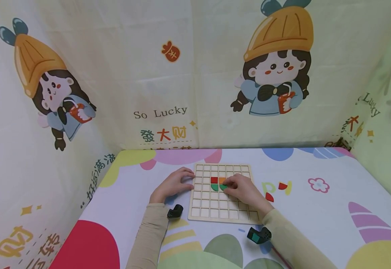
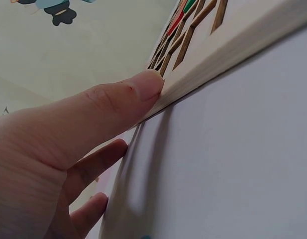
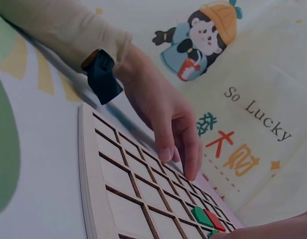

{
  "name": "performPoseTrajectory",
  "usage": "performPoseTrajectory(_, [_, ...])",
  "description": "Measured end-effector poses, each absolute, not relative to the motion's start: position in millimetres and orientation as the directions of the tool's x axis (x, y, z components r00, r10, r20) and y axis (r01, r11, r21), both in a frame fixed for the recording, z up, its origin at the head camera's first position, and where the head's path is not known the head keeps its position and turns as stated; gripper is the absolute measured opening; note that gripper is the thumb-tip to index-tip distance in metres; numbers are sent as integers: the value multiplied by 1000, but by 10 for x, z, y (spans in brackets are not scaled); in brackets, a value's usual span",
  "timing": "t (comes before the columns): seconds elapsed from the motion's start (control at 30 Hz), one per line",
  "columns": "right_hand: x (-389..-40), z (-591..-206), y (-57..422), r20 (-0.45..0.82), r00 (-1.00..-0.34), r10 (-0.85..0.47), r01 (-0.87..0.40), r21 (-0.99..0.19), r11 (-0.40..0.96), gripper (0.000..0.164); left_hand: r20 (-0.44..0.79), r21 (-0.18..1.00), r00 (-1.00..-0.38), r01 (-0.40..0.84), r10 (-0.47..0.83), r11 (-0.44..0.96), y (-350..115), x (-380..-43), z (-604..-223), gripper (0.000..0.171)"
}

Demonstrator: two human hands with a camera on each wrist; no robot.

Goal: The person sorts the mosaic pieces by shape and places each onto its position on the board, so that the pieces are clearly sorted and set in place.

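Note:
A pale wooden grid board (image 1: 206,204) lies on the table. Set in its cells are a red square (image 1: 214,180), an orange square (image 1: 221,180) and a green quarter-circle piece (image 1: 214,187). Beside that one is a second green piece (image 1: 222,186), pinched by the fingertips of my right hand (image 1: 246,190), which partly cover it. My left hand (image 1: 172,185) rests at the board's left edge with fingers extended. Up close in the left wrist view, its thumb (image 2: 149,85) touches the board's side. The right wrist view shows the green pieces (image 3: 202,216) low in the frame.
Two loose red quarter-circle pieces (image 1: 283,185) lie right of the board on the patterned tablecloth (image 1: 303,216). Black wrist cameras (image 1: 175,212) are worn on both forearms. A printed cloth (image 1: 212,82) hangs behind the table and along its sides.

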State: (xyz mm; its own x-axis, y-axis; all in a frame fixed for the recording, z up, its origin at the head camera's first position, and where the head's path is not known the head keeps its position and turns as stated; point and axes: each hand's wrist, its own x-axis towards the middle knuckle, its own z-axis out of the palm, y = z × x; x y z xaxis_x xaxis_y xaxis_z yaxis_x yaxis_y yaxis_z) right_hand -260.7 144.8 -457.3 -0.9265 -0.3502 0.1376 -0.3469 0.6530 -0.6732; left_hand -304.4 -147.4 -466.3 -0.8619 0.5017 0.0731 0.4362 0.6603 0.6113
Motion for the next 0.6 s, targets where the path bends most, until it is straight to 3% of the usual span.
performPoseTrajectory(0.6, [-2601, -4598, 1428, 145, -934, -327, -335, -676, 657, 19, 85, 624, -854, 447, 513, 642, -1480, -3055, -4679, 40])
